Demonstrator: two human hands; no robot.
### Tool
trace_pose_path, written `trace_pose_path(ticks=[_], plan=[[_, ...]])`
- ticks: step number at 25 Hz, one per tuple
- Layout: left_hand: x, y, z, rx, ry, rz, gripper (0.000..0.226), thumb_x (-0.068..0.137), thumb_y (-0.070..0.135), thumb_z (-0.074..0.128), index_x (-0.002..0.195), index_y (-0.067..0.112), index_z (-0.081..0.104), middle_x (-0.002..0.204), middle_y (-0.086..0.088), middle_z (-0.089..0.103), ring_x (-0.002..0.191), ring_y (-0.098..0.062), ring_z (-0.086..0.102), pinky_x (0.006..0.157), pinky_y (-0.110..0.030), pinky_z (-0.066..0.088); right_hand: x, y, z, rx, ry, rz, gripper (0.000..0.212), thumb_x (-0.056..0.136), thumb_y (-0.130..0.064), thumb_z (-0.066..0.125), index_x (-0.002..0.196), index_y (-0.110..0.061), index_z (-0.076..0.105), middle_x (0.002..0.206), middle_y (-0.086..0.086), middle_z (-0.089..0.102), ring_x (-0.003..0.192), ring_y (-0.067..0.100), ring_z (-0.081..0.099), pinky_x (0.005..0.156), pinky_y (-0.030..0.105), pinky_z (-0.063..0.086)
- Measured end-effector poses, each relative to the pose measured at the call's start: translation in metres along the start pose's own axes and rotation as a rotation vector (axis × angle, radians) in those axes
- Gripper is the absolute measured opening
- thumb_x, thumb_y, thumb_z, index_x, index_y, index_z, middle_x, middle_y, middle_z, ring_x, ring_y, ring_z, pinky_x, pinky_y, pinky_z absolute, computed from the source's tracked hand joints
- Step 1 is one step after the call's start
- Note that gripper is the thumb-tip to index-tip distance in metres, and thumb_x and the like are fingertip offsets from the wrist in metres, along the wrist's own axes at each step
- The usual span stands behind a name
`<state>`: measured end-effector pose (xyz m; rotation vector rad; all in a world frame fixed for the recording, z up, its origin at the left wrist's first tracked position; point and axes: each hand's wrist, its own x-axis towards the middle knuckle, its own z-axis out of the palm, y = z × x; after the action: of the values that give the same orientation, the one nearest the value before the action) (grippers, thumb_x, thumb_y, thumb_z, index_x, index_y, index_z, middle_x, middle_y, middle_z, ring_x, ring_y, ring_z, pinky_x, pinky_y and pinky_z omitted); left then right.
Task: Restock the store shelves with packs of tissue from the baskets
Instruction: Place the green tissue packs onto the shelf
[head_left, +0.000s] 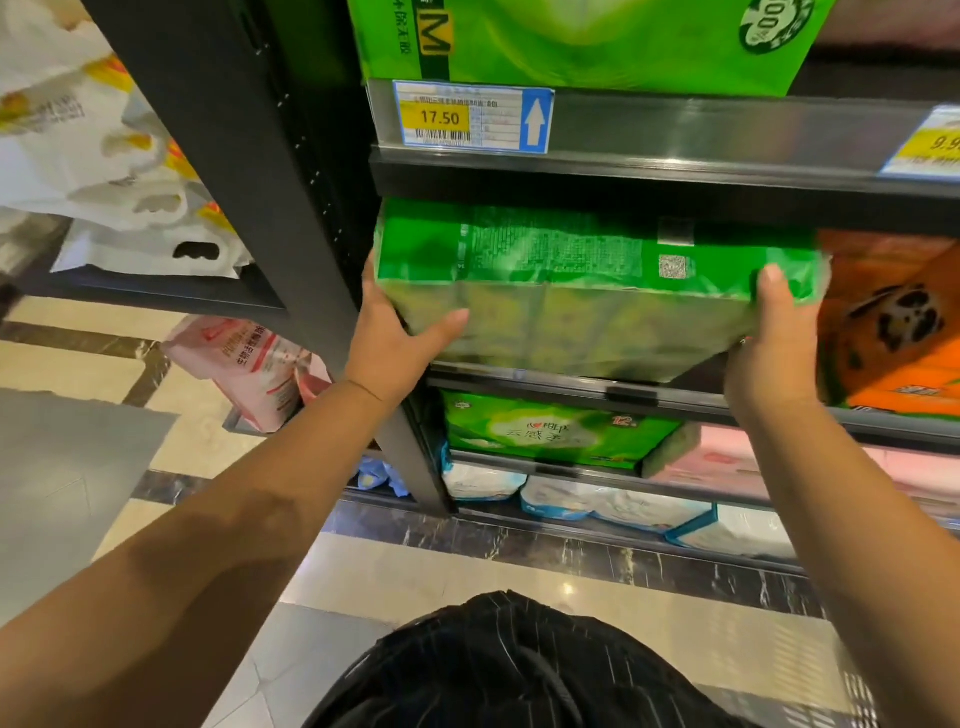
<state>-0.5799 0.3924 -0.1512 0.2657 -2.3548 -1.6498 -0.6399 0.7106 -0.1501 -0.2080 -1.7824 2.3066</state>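
A large green pack of tissue (587, 291) is held flat at the front of the middle shelf (675, 400), its far end under the shelf above. My left hand (400, 338) grips its left end, thumb on the near face. My right hand (774, 338) grips its right end, thumb on top. No basket is in view.
An orange tissue pack (893, 327) sits right beside the green one. Another green pack (597, 41) stands on the upper shelf above a 17.50 price tag (467, 117). Below are a green pack (550, 431), pink packs and white-blue packs. A black upright post (291, 197) borders the left.
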Motion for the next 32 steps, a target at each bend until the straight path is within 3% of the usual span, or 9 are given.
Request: trace_pose_path(ticks=[3,10,14,18,21,23,26,29,32], plan=[[0.010,-0.004,0.009,0.117,-0.006,-0.106,0.110,0.075,0.038,0.079,0.151,0.014,0.002,0.140,-0.003,0.047,0.126,-0.016,0.048,0.099,-0.019,0.037,0.010,0.017,-0.005,-0.292,-0.022,0.054,0.107,0.065,-0.061,0.067,0.151,-0.024,0.015,0.146,0.002,0.043,0.131,0.017,0.046,0.112,0.043,0.037],[0.036,-0.020,0.040,0.219,-0.017,-0.281,0.110,0.083,0.039,0.072,0.151,0.029,-0.014,0.155,-0.006,0.025,0.132,-0.028,0.041,0.094,-0.029,0.038,0.029,0.061,-0.011,-0.419,-0.048,0.194,0.117,0.037,-0.062,0.090,0.133,-0.037,0.028,0.136,-0.004,0.053,0.122,0.025,0.055,0.098,0.058,0.046],[0.051,-0.022,0.056,0.118,0.061,-0.281,0.114,0.078,0.025,0.078,0.150,0.032,-0.010,0.156,-0.006,0.019,0.138,-0.025,0.033,0.104,-0.031,0.032,0.033,0.079,-0.011,-0.429,-0.013,0.195,0.116,0.038,-0.053,0.094,0.132,-0.038,0.028,0.130,-0.002,0.056,0.117,0.026,0.059,0.096,0.056,0.049],[0.064,-0.035,0.066,0.075,0.122,-0.183,0.112,0.075,0.017,0.080,0.150,0.028,-0.002,0.151,-0.007,0.028,0.133,-0.020,0.037,0.099,-0.019,0.026,0.042,0.091,-0.001,-0.494,0.047,0.181,0.091,0.054,-0.032,0.092,0.119,-0.037,0.030,0.129,0.001,0.052,0.116,0.021,0.055,0.101,0.045,0.048],[0.077,-0.042,0.073,0.048,0.178,-0.080,0.103,0.074,0.013,0.079,0.149,0.017,0.008,0.145,-0.009,0.035,0.125,-0.014,0.041,0.101,-0.017,0.031,0.064,0.103,0.005,-0.529,0.107,0.087,0.087,0.039,-0.050,0.091,0.108,-0.030,0.041,0.123,0.007,0.056,0.112,0.024,0.058,0.100,0.041,0.048],[0.085,-0.042,0.081,0.094,0.192,-0.079,0.105,0.075,0.013,0.078,0.151,0.013,0.006,0.145,-0.013,0.031,0.127,-0.020,0.042,0.101,-0.015,0.027,0.075,0.104,0.012,-0.545,0.114,0.083,0.100,0.037,-0.050,0.091,0.122,-0.023,0.044,0.123,0.008,0.057,0.113,0.026,0.057,0.101,0.040,0.047],[0.090,-0.042,0.090,0.177,0.181,-0.116,0.116,0.075,0.014,0.080,0.152,0.015,-0.007,0.147,-0.016,0.019,0.132,-0.029,0.037,0.100,-0.014,0.021,0.095,0.107,0.020,-0.521,0.065,0.133,0.105,0.058,-0.026,0.090,0.144,-0.014,0.032,0.132,0.009,0.057,0.115,0.020,0.057,0.100,0.026,0.047],[0.092,-0.048,0.094,0.225,0.187,-0.083,0.122,0.071,0.012,0.082,0.151,0.012,-0.010,0.148,-0.019,0.014,0.135,-0.032,0.033,0.108,-0.020,0.021,0.117,0.116,0.017,-0.518,-0.007,0.137,0.112,0.050,-0.046,0.084,0.144,-0.007,0.036,0.141,0.005,0.051,0.118,0.014,0.054,0.087,0.009,0.043],[0.102,-0.044,0.102,0.423,0.180,-0.101,0.117,0.076,0.020,0.077,0.151,0.009,-0.012,0.151,-0.019,0.014,0.128,-0.039,0.042,0.105,-0.034,0.034,0.116,0.113,0.022,-0.593,0.035,0.219,0.103,0.056,-0.060,0.078,0.140,-0.010,0.045,0.138,0.009,0.054,0.122,0.021,0.055,0.097,0.030,0.046]])
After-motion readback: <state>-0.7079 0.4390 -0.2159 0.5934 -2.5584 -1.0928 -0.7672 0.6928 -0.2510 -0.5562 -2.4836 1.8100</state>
